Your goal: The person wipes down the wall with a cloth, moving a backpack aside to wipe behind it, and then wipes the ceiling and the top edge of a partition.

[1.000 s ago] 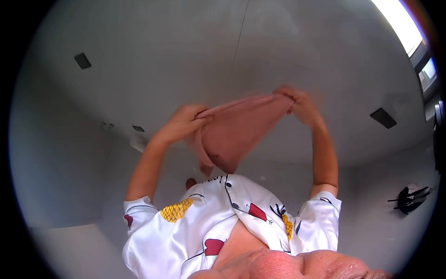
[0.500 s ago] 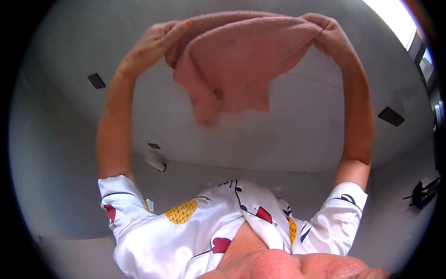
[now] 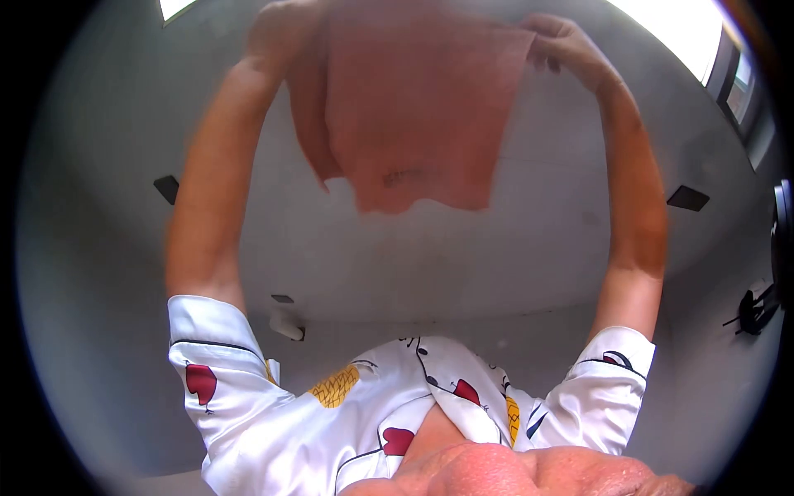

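Note:
A pink towel (image 3: 413, 107) hangs spread out between both my hands, its top edge stretched tight and its lower edge loose. My left hand (image 3: 277, 25) grips the towel's upper left corner at the top of the view; it is blurred and partly cut off. My right hand (image 3: 566, 50) pinches the upper right corner. Both arms are stretched far out from my body. My white short-sleeved shirt (image 3: 331, 413) with a fruit print fills the bottom of the view.
Behind the towel is a plain grey surface with small dark square marks (image 3: 168, 188) (image 3: 688, 198). A black object (image 3: 757, 310) sits at the right edge. Bright windows (image 3: 678, 25) glare at the top right. A small white fitting (image 3: 285, 325) lies near my left sleeve.
Both arms have stretched out from near my chest. The towel, bunched a second ago, now hangs flat and wide between my hands.

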A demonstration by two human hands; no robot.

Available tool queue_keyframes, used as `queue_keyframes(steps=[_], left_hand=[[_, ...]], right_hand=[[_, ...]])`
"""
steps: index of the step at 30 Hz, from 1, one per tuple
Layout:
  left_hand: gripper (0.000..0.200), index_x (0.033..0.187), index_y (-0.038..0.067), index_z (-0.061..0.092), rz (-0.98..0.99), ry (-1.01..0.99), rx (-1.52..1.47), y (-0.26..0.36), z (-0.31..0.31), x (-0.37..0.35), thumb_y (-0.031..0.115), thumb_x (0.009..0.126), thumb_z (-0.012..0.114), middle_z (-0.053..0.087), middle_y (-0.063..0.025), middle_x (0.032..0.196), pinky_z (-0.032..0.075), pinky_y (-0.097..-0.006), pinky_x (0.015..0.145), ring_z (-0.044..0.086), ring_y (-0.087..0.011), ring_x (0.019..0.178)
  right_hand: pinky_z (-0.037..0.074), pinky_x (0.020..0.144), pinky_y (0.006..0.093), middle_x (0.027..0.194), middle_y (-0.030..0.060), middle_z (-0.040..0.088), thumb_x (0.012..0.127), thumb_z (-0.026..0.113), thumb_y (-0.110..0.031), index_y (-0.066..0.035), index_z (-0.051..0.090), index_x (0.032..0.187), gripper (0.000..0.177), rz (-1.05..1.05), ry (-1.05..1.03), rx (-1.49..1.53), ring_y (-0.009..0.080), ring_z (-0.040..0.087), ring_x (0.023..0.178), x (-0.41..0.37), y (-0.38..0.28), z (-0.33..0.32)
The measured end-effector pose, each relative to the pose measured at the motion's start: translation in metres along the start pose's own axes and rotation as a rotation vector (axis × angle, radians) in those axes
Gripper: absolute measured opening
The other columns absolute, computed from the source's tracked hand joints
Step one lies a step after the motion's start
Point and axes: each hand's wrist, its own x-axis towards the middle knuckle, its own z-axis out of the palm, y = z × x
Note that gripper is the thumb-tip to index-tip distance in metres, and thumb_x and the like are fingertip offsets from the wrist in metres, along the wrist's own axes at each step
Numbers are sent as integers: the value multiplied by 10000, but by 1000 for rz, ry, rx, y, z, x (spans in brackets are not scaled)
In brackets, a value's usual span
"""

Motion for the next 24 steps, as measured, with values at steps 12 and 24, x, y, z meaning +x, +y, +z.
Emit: queue_keyframes(steps=[12,24], left_hand=[[234,1127,157,668,-132,392,3,66,-3,7,211,910,600,696,-45,904,555,-428,712,688,-303,814],[385,1195,78,641,-223,487,-149,118,-10,-52,239,846,668,661,-117,968,494,-419,747,637,-302,860]], right_hand=[[527,820,303,1146,103,669,994,587,-201,-61,636,1182,240,-189,818,825,221,666,962,-5,-18,105],[427,998,412,1357,153,549,962,588,-192,-87,641,1195,261,-395,827,-536,334,549,1182,-15,11,207]])
